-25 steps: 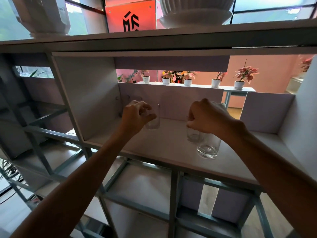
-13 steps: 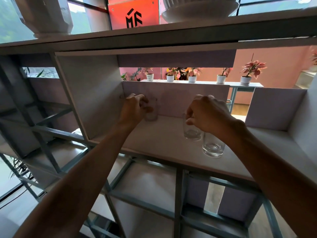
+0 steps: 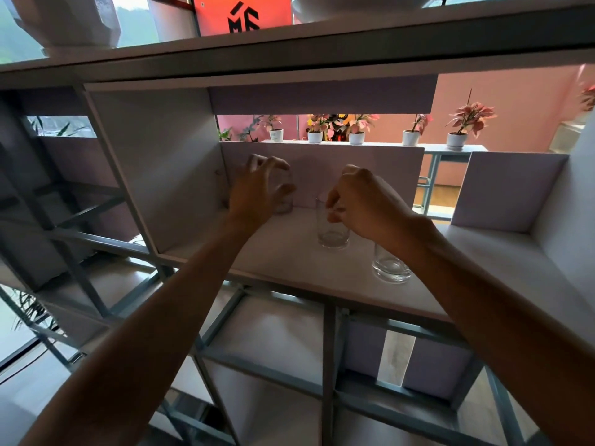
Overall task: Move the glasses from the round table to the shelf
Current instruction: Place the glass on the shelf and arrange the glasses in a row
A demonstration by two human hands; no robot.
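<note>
Three clear glasses stand on the white shelf board [image 3: 283,255]. My left hand [image 3: 257,191] hovers with spread fingers just in front of the back-left glass [image 3: 285,202], no longer touching it. The middle glass [image 3: 331,235] rests on the board, and my right hand [image 3: 363,204] curls its fingertips over that glass's rim from the right. My right wrist partly hides a third glass [image 3: 391,268] that stands near the board's front edge.
A white side panel [image 3: 161,175] walls the compartment on the left, with a low back panel [image 3: 363,169] behind the glasses. Another shelf board [image 3: 289,53] with white pots on it runs overhead. Grey metal frame cells lie below and to the left.
My left hand set its glass at the back left and opened its fingers. My right hand moved the middle glass leftward and down onto the board.
</note>
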